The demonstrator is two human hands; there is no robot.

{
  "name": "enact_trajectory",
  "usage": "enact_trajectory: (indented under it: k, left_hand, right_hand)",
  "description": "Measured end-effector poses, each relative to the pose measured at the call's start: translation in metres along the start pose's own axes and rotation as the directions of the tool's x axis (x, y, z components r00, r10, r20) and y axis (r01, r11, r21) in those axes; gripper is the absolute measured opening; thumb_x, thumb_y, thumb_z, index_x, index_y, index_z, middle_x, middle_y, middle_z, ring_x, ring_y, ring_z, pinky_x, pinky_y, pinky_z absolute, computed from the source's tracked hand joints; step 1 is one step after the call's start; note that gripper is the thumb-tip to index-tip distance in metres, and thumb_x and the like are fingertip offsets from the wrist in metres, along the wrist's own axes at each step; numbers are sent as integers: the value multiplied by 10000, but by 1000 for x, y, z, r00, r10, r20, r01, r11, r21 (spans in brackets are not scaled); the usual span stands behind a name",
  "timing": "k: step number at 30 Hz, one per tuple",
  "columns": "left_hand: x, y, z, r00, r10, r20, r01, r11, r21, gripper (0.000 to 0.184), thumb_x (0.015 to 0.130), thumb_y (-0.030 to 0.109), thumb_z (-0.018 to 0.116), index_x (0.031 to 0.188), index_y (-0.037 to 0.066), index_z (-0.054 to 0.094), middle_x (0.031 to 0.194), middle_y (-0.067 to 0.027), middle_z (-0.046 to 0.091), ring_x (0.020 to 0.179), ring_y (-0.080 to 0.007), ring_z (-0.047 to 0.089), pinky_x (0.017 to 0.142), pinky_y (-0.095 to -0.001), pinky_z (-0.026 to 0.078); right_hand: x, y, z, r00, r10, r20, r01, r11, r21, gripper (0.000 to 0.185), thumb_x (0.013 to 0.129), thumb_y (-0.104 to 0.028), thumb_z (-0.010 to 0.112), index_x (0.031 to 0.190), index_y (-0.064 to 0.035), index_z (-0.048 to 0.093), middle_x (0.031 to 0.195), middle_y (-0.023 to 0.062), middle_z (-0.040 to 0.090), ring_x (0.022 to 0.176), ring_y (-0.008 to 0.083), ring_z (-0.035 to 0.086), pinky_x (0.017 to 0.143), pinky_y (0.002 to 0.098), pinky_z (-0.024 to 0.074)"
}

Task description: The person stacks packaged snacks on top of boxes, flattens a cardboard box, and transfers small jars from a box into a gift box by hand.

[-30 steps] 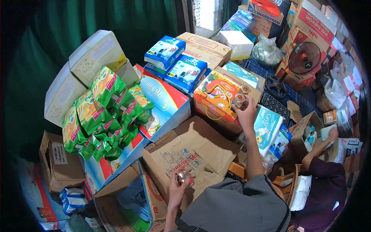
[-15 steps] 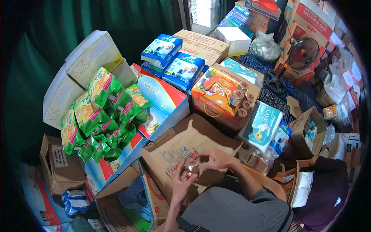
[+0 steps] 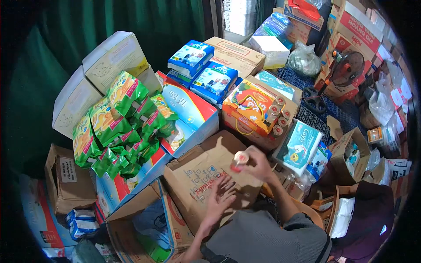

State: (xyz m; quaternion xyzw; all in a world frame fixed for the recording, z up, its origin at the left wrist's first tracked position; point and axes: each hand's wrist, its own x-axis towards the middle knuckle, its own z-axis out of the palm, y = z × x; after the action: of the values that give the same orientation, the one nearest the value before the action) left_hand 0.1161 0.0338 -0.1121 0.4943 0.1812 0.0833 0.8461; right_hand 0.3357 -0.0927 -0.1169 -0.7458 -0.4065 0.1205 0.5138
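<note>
A small glass jar with a pale lid (image 3: 240, 158) is in my right hand (image 3: 258, 164), whose fingers are wrapped round it above the open cardboard box (image 3: 188, 168). To its lower left, my left hand (image 3: 220, 197) has its fingers spread and holds nothing. Several similar jars (image 3: 277, 115) stand on a carton, beside an orange gift box (image 3: 247, 105). White-and-teal tissue packs (image 3: 298, 147) lie right of that carton.
Green snack packs (image 3: 107, 122) are heaped on blue-and-red boxes (image 3: 186, 105) at the left. Blue packs (image 3: 215, 81) sit behind. A fan (image 3: 346, 68) stands at the right. A person in a dark top (image 3: 370, 215) is at the lower right.
My right hand has come down from the jars on the carton to above the open box. The jar has passed from my left hand to my right, and my left hand has opened.
</note>
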Motion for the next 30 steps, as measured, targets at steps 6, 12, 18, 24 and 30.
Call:
enact_trajectory:
  k: [6, 12, 18, 24, 30]
  left_hand:
    - [-1, 1, 10, 986, -114, 121, 104, 991, 84, 775, 986, 135, 730, 1641, 94, 317, 1656, -129, 393, 1461, -266, 478, 1125, -413, 477]
    - [-7, -4, 0, 976, -215, 41, 212, 975, 60, 692, 999, 149, 712, 1607, 106, 385, 1669, -76, 391, 1430, -257, 505, 1059, -396, 517]
    - [-14, -7, -10, 964, -250, -94, 261, 958, 120, 569, 1059, 245, 616, 1589, 152, 431, 1564, -52, 531, 1229, -183, 608, 947, -331, 537]
    - [-21, -15, -19, 952, -267, -148, 278, 959, 60, 517, 1052, 210, 612, 1544, 113, 486, 1509, -117, 573, 1180, -203, 631, 952, -347, 551]
    - [-32, -10, -21, 953, -209, -219, 241, 962, 129, 471, 1064, 210, 579, 1520, 108, 516, 1427, -107, 631, 1103, -186, 643, 898, -335, 560]
  right_hand:
    - [36, 20, -41, 850, 67, -522, -165, 976, -143, 323, 830, -211, 857, 1017, 4, 704, 937, 112, 577, 815, 247, 615, 724, 361, 501]
    - [58, 44, -54, 713, 51, -700, -386, 861, -330, 437, 857, -374, 856, 973, 11, 687, 955, 175, 653, 867, 353, 661, 765, 452, 517]
    - [64, 42, -38, 650, 121, -750, -472, 838, -274, 538, 861, -400, 850, 1140, -17, 596, 1056, 230, 709, 1001, 436, 689, 854, 503, 534]
    - [66, 50, -38, 687, 80, -722, -452, 825, -339, 542, 889, -390, 830, 1162, -13, 553, 1117, 251, 681, 1051, 465, 662, 875, 515, 529]
    - [62, 58, -33, 681, -22, -732, -387, 838, -385, 503, 918, -322, 818, 1212, 13, 584, 1161, 249, 665, 1098, 443, 639, 932, 492, 511]
